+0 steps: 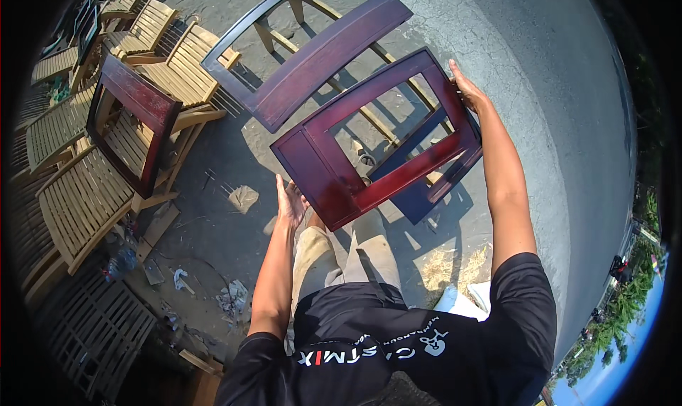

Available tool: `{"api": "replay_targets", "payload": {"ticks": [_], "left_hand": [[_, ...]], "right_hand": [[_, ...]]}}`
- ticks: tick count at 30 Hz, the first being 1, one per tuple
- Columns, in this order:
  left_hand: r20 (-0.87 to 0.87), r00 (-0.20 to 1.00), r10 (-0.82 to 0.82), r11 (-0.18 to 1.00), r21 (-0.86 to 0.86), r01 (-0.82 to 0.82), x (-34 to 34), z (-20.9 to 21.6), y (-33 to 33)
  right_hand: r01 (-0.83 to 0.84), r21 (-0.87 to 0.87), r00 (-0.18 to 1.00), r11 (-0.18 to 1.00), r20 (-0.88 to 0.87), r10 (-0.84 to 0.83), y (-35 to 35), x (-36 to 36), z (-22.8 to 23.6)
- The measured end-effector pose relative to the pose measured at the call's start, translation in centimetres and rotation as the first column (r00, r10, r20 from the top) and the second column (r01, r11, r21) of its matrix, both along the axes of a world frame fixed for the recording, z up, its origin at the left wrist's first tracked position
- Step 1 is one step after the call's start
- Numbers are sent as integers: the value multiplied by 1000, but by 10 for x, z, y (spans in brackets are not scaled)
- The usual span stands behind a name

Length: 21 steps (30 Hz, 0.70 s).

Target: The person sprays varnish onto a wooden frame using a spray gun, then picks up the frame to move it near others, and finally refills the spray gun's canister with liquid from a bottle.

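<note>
- The left hand [291, 201] is partly open, fingers extended along the frame's near-left edge; I can't tell whether it truly grips.
- The right hand [465, 88] is at the far-right end, a finger or thumb sticking up, the rest tucked out of sight, its hold unclear.
- Between them, ahead of the knees, tilts the glossy dark-red frame [324, 175], its long axis running from near left to far right; each hand is nearest its own end.
- Its underside is hidden, and a dark panel [419, 206] beneath is mostly covered, so I can't see what supports either.
- Beyond, another frame [334, 65] lies across wooden rails [380, 124].
</note>
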<state>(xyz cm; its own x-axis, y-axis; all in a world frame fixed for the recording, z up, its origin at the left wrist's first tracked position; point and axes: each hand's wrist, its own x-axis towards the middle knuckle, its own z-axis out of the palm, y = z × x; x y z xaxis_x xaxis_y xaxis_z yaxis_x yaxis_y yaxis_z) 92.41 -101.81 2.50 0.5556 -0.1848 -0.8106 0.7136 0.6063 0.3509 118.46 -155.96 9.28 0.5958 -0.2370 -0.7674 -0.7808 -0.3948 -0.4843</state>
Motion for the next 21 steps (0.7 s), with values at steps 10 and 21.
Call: {"api": "replay_targets", "payload": {"ticks": [10,21], "left_hand": [[-6,980,200,980,8,-200,50,-98,-52],[-45,985,166,975,158,-157,84,-146,-62]], "right_hand": [[-181,8,983,983,9,181,12,134,-109],[-91,45,995,995,-26,92,-10,154,-183]]}}
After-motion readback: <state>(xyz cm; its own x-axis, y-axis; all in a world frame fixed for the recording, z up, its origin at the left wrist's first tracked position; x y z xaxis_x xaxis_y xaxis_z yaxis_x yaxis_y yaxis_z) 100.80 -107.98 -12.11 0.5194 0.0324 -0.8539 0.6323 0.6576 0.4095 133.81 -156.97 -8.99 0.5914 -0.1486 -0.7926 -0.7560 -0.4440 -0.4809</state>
